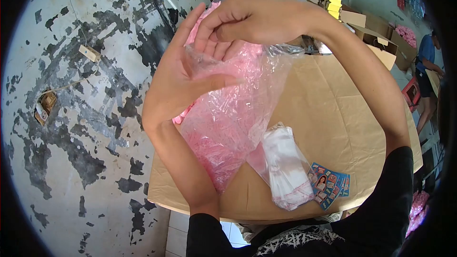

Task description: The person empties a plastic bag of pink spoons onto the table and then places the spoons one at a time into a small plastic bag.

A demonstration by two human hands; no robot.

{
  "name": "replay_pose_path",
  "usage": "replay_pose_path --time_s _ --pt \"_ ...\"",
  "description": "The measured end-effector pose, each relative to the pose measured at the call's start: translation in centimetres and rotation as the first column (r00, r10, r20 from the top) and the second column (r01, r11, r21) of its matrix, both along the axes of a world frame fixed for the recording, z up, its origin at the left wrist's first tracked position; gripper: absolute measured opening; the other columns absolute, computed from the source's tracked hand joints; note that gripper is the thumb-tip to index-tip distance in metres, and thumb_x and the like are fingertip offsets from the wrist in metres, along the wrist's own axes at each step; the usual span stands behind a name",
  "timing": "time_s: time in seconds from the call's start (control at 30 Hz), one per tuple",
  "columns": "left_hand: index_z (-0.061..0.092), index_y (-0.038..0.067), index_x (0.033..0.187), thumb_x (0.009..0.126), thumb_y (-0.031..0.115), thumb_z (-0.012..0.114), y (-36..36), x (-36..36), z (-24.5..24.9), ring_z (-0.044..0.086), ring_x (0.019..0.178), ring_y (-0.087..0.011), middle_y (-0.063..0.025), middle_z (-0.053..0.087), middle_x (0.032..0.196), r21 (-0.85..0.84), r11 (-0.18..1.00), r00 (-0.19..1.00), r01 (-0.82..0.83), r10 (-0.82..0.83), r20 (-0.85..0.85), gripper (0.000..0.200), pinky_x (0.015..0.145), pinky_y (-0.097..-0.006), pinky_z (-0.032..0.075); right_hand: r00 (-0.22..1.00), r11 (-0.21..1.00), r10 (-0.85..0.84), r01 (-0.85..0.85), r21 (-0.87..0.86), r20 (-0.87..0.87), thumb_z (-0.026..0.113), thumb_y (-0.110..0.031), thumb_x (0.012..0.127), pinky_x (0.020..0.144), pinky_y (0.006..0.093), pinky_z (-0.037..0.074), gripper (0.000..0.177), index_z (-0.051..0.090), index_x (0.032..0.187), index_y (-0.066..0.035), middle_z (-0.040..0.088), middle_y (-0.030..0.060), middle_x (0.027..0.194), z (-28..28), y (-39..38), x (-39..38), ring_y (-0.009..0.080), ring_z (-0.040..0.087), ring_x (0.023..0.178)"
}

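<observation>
Fingers and thumb spread, the left hand (173, 78) frames the right (254, 21), whose fingers curl; whether they pinch film cannot be told. Below, on the brown-topped table (338, 114), sits a bag (233, 119) of pink filling: probably light, soft, slippery, easily torn, best gathered by its loose upper plastic. Nearer the person: sleeves (285, 166), cards (328, 185).

The person wore a black top whose dark, plain sleeves, left sleeve (204, 233) and right sleeve (392, 190) alike, ended partway along the arms. Across the front ran a white print (300, 242) of jagged, spiky shapes, cut off by the lower edge of the view. Both forearms were bare, as were the left hand (173, 78) and the right hand (259, 21), with slender fingers and slim wrists.
</observation>
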State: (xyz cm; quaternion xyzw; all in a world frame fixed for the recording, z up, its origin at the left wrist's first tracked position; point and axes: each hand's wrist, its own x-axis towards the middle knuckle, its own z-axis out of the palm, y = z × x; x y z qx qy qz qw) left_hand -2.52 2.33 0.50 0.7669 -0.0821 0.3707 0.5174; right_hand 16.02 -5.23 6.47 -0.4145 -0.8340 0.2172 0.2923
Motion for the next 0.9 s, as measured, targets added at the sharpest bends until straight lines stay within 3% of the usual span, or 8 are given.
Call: replay_pose_path --time_s 0.13,0.33,0.4,0.5,0.57,0.7,0.8,0.9 --pt "0.030 -0.003 0.150 0.076 -0.017 0.069 0.0 0.3 0.3 0.054 0.122 -0.0191 -0.0170 0.049 0.141 -0.051 0.979 0.979 -0.196 0.191 -0.076 0.084 0.094 -0.0288 0.052 0.998 1.000 0.007 -0.005 0.027 -0.065 0.045 -0.008 0.100 0.089 0.0293 0.053 0.028 0.062 0.119 0.002 0.069 0.0111 0.107 0.1 -0.9 -0.2 0.0177 0.067 0.094" --pt "0.046 -0.002 0.142 0.080 -0.010 0.070 0.6 -0.4 0.5 0.067 0.092 -0.0124 -0.0098 0.070 0.105 0.114 0.923 0.914 -0.366 0.380 -0.140 0.067 0.080 -0.0233 0.053 0.993 0.984 -0.025 0.045 0.171 -0.120 0.044 -0.018 0.105 0.080 0.0290 0.054 0.030 0.058 0.126 -0.002 0.068 0.0128 0.109 0.7 -4.2 2.7 0.0184 0.067 0.092" --pt "0.047 0.000 0.142 0.080 -0.008 0.071 0.3 -0.7 0.5 0.068 0.088 -0.0123 -0.0084 0.071 0.097 0.132 0.896 0.891 -0.423 0.438 -0.117 0.066 0.079 -0.0231 0.053 0.944 0.977 -0.104 0.155 0.144 -0.312 0.044 -0.018 0.104 0.082 0.0328 0.053 0.030 0.060 0.122 0.000 0.069 0.0146 0.108 -1.0 -5.1 4.7 0.0232 0.067 0.094" --pt "0.050 0.003 0.141 0.080 -0.005 0.073 -0.3 -1.2 0.7 0.069 0.085 -0.0125 -0.0084 0.072 0.091 0.140 0.853 0.850 -0.502 0.517 -0.102 0.065 0.079 -0.0236 0.054 0.899 0.915 -0.303 0.367 0.169 -0.316 0.044 -0.013 0.103 0.087 0.0303 0.053 0.027 0.064 0.117 0.000 0.069 0.0096 0.104 -4.0 -7.6 7.8 0.0155 0.067 0.095" --pt "0.051 0.003 0.140 0.080 -0.003 0.074 -0.2 -1.2 0.7 0.070 0.087 -0.0140 -0.0093 0.073 0.089 0.105 0.851 0.849 -0.515 0.523 -0.069 0.064 0.081 -0.0245 0.054 0.891 0.924 -0.366 0.383 0.010 -0.269 0.049 -0.015 0.102 0.083 0.0328 0.054 0.026 0.063 0.118 0.000 0.069 0.0089 0.103 -8.8 -8.2 10.6 0.0167 0.066 0.096" --pt "0.049 0.001 0.140 0.079 -0.004 0.074 -0.4 -1.5 0.7 0.070 0.091 -0.0159 -0.0123 0.073 0.094 0.141 0.831 0.835 -0.538 0.548 -0.047 0.066 0.084 -0.0260 0.054 0.805 0.857 -0.492 0.514 0.023 0.332 0.062 -0.012 0.092 0.083 0.0346 0.054 0.028 0.063 0.117 0.000 0.069 0.0111 0.102 -18.5 -9.3 13.0 0.0242 0.066 0.094" --pt "0.046 0.001 0.142 0.079 -0.006 0.073 -0.1 -1.2 0.5 0.069 0.094 -0.0172 -0.0142 0.072 0.098 0.084 0.899 0.899 -0.430 0.435 -0.053 0.069 0.085 -0.0278 0.055 0.819 0.854 -0.517 0.479 0.201 0.247 0.064 -0.009 0.089 0.084 0.0341 0.053 0.021 0.067 0.109 -0.001 0.068 0.0122 0.096 -25.7 -8.6 14.9 0.0271 0.066 0.092" --pt "0.041 0.000 0.145 0.080 -0.008 0.072 -0.6 -0.6 0.6 0.069 0.096 -0.0191 -0.0158 0.072 0.101 0.137 0.894 0.890 -0.426 0.442 -0.112 0.073 0.084 -0.0289 0.056 0.821 0.871 -0.486 0.484 0.085 0.300 0.066 -0.007 0.087 0.083 0.0344 0.053 0.016 0.069 0.102 0.000 0.068 0.0116 0.092 -25.7 -7.8 14.9 0.0296 0.067 0.091"
